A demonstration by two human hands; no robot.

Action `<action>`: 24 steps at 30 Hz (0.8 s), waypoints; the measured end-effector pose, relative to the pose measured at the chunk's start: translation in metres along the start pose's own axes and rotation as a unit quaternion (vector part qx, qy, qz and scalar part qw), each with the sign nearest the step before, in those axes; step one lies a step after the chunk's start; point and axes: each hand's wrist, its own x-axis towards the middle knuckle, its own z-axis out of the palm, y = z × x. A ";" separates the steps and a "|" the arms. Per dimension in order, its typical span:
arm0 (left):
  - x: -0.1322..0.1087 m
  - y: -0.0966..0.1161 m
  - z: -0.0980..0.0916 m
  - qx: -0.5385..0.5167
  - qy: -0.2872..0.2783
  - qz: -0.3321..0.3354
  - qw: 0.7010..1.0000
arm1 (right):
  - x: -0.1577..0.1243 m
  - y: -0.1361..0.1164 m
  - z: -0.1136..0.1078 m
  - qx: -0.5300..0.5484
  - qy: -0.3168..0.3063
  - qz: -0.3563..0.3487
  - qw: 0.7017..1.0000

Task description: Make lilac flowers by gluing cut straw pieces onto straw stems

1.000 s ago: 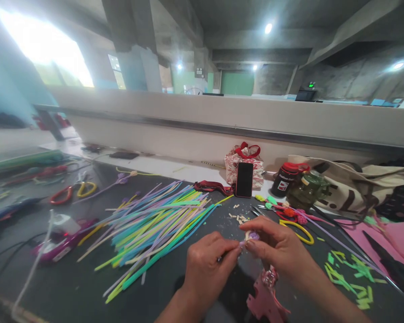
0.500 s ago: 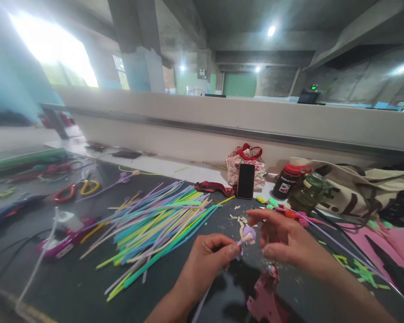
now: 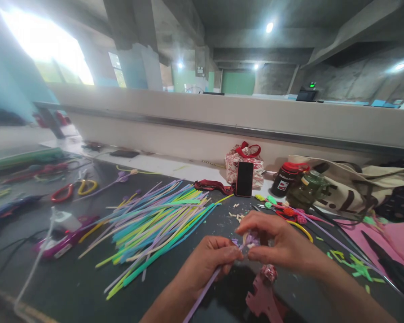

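Observation:
My left hand point(image 3: 210, 260) pinches the stem point(image 3: 202, 296) of a small purple and cream flower point(image 3: 251, 238), which looks made of fuzzy pipe cleaner. The stem runs down from the fist toward the lower edge of the view. My right hand point(image 3: 279, 237) has its fingers curled round the flower head and partly covers it. Just below both hands stands a pink notched object point(image 3: 264, 296) with a shiny reddish top; its kind is unclear. Behind the right hand lie small cream offcuts point(image 3: 236, 216).
Left of my hands spreads a pile of coloured pipe cleaners point(image 3: 155, 229). Farther left are scissors point(image 3: 86, 186) and a corded magenta device point(image 3: 62, 242). A phone point(image 3: 244, 179), a fabric bag point(image 3: 230, 158) and bottles point(image 3: 284, 179) stand behind. Green snippets point(image 3: 358, 267) and black-handled scissors point(image 3: 387, 260) lie right.
My right hand has moved left and its fingers have closed round the flower head, which they stood apart from before. The purple stem now shows more plainly below my left hand.

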 end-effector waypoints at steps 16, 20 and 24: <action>0.002 -0.005 0.000 -0.014 -0.025 0.007 1.000 | 0.004 0.000 0.002 0.009 0.015 0.024 1.000; 0.001 -0.004 -0.003 -0.059 -0.004 0.019 0.998 | -0.002 0.002 -0.007 0.071 0.061 0.039 0.995; -0.001 -0.001 -0.003 -0.142 -0.003 0.062 0.988 | -0.015 0.013 0.005 0.165 0.228 0.114 0.953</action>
